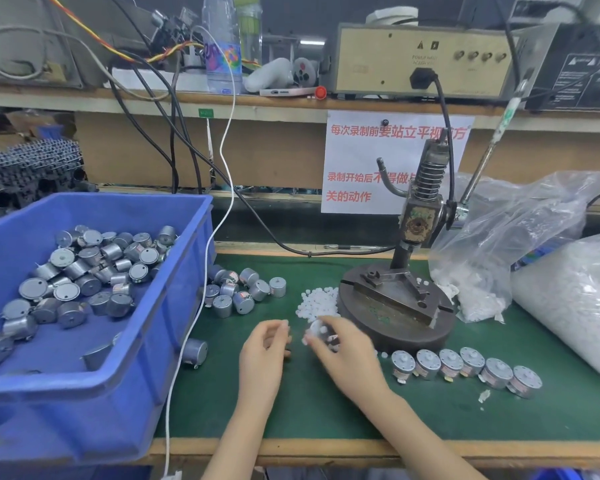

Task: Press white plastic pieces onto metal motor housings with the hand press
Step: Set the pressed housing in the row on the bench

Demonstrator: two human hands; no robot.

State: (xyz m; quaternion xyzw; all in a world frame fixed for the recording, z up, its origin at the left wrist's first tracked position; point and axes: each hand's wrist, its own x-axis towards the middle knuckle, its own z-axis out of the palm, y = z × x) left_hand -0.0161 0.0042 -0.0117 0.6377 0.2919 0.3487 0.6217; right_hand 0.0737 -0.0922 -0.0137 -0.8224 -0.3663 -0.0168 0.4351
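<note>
Head view: we see the right hand curling its fingers round a blurred motor housing beside the white plastic pieces at the hand press, likely to seat one, while the left hand bunches its fingers, pinching what we cannot tell.

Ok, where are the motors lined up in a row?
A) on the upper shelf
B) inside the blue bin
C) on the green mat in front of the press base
C: the row of motors stands on the green mat, just in front of the press base.
</note>
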